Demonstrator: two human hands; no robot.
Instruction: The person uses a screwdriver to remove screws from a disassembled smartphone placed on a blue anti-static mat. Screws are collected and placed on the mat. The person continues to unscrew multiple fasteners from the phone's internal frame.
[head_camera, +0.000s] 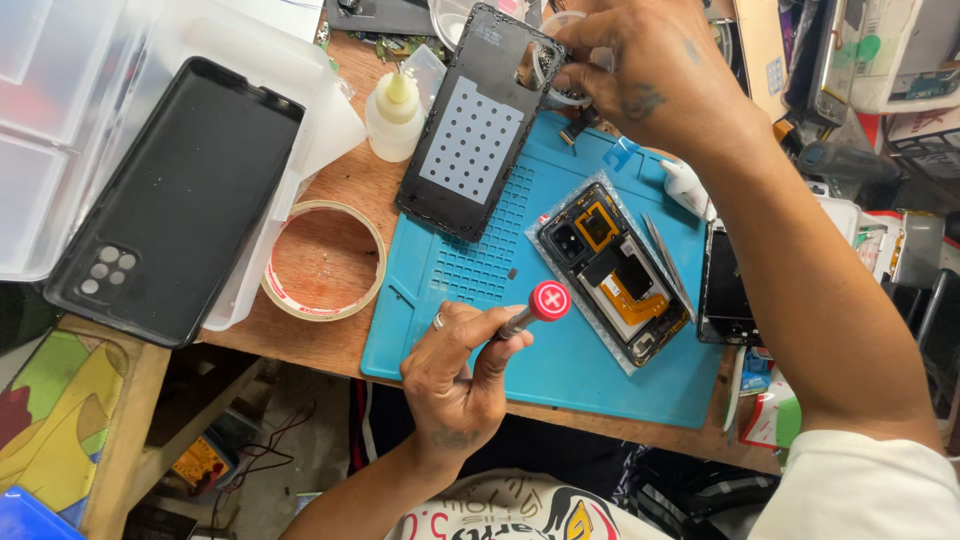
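The screwdriver (530, 310) with the red cross-marked cap sits in the left hand (455, 375) at the near edge of the blue work mat (560, 370), fingers curled tight round its shaft, the cap pointing right and a little away towards the opened phone (612, 275). That phone lies just beyond the cap, its long axis slanting from far left to near right, gold and orange parts showing inside its frame. The left hand is plainly the nearer one to it; the capped end of the tool nearly meets its near left side, though I cannot tell whether they touch. A pair of tweezers (668, 262) lies along the phone's right side, and a dark screen panel (725, 290) rests further right at the mat's rim.

To the left, on the bare wooden table (330, 330), lies a roll of tape (324, 260), and beyond it a black phone case (175, 205) on a white tray (60, 130). Further off stands a small glue bottle (396, 115). Farthest away, the right hand (640, 70) pinches the top corner of a black back cover (480, 125), which leans from far right to near left over the mat's far edge, its inner side with the dotted grey pad turned up.
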